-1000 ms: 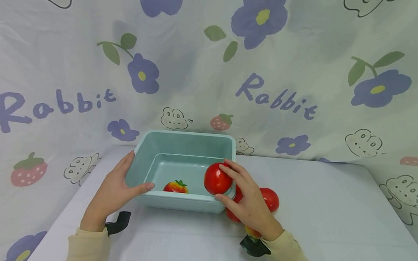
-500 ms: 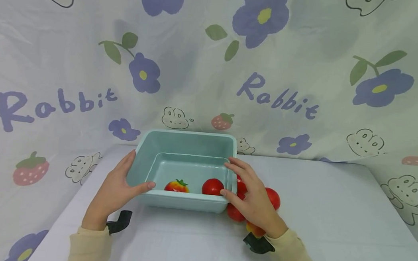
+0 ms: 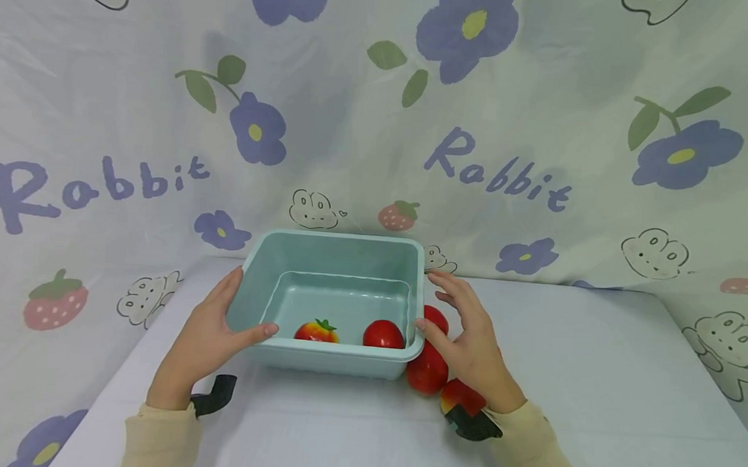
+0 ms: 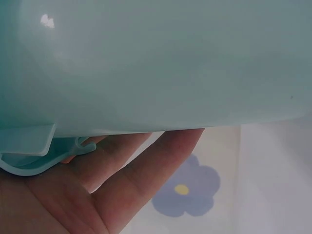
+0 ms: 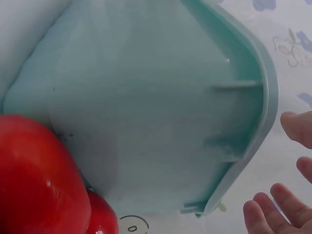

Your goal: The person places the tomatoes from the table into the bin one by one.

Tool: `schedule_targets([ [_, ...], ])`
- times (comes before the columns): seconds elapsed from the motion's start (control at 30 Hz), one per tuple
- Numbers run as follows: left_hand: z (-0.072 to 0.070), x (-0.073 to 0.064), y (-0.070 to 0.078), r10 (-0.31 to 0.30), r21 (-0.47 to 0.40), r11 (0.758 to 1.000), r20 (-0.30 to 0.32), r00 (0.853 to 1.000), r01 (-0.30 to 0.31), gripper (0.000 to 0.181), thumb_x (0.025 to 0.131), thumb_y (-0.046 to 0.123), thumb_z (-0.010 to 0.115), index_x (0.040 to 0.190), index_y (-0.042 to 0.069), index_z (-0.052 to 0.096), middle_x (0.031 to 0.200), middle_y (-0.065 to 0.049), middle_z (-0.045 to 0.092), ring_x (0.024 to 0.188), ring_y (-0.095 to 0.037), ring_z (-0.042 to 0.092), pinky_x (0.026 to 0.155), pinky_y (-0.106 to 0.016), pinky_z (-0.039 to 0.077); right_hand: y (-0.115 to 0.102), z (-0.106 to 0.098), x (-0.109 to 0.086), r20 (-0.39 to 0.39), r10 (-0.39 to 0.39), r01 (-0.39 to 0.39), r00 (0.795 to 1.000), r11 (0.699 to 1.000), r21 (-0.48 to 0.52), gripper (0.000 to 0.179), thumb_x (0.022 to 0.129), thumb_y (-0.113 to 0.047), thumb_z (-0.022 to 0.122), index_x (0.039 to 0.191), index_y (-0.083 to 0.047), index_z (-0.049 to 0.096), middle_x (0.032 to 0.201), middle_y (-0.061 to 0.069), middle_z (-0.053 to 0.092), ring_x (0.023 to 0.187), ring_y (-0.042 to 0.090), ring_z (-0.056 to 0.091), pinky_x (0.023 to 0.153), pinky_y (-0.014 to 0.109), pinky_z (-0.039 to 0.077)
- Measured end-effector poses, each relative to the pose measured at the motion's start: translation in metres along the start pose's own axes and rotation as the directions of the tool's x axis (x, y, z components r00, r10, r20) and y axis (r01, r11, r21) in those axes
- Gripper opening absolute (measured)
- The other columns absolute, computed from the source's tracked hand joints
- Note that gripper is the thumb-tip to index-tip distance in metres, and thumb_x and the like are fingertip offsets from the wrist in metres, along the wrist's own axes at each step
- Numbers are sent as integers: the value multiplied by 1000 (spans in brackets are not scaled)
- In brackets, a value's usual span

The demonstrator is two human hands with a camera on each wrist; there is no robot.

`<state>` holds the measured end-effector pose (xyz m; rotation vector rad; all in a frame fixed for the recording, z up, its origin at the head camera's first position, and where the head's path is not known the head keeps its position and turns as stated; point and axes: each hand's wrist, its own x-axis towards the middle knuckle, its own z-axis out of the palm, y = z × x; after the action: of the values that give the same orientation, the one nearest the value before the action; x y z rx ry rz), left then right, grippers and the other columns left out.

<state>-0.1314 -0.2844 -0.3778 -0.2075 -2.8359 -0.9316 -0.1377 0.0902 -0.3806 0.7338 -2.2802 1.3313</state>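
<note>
In the head view, a pale blue-green plastic bin [image 3: 324,360] stands on the table. My left hand [image 3: 203,348] grips its left front corner, thumb over the rim and fingers along the outer wall. My right hand [image 3: 470,339] is beside the right wall, fingers spread and holding nothing, thumb tip right at the rim. Inside the bin lie a smooth round red fruit [image 3: 383,334] and a red-and-yellow fruit [image 3: 316,332] with a green leafy top. The right wrist view shows my right fingers [image 5: 295,207] apart from the bin's rim [image 5: 271,92].
Outside the bin's right wall lie several fruits: a large red one [image 3: 428,370], another red one [image 3: 435,319] behind it, and a red-yellow one [image 3: 460,394] partly under my right wrist strap [image 3: 474,424]. A printed curtain [image 3: 353,154] hangs behind the white table [image 3: 596,390].
My right hand let go of the round red fruit, which now lies on the bin's floor. It then moved out over the right rim. My left hand stayed on the bin.
</note>
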Motion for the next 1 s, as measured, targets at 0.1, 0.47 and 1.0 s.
schedule_targets([
  [0.1, 0, 0, 0, 0, 0, 1000, -2, 1000, 0, 107, 74, 53, 71, 150, 12, 9, 154, -11, 14, 137, -37, 19, 96, -68, 26, -12, -5, 4, -16, 6, -6, 1000, 1000, 19, 63, 80, -4, 71, 136, -8, 42, 137, 9, 43, 123, 20, 42, 94, 39, 45],
  [0.47, 0, 0, -1, -5, -6, 1000, -3, 1000, 5, 107, 73, 54, 71, 150, 12, 9, 154, -10, 14, 136, -37, 21, 95, -68, 27, -6, -5, 5, -45, 95, -91, 994, 992, 91, 57, 83, 1, 65, 135, -4, 43, 134, 15, 44, 119, 30, 46, 93, 48, 45],
  [1.0, 0, -1, -1, 1, -10, 1000, -5, 1000, -1, 107, 73, 53, 72, 150, 11, 9, 154, -10, 14, 136, -37, 20, 97, -67, 26, 47, 13, -5, 63, 325, -330, 944, 940, 90, 57, 87, -17, 65, 138, -19, 40, 137, 3, 42, 123, 26, 44, 97, 47, 42],
])
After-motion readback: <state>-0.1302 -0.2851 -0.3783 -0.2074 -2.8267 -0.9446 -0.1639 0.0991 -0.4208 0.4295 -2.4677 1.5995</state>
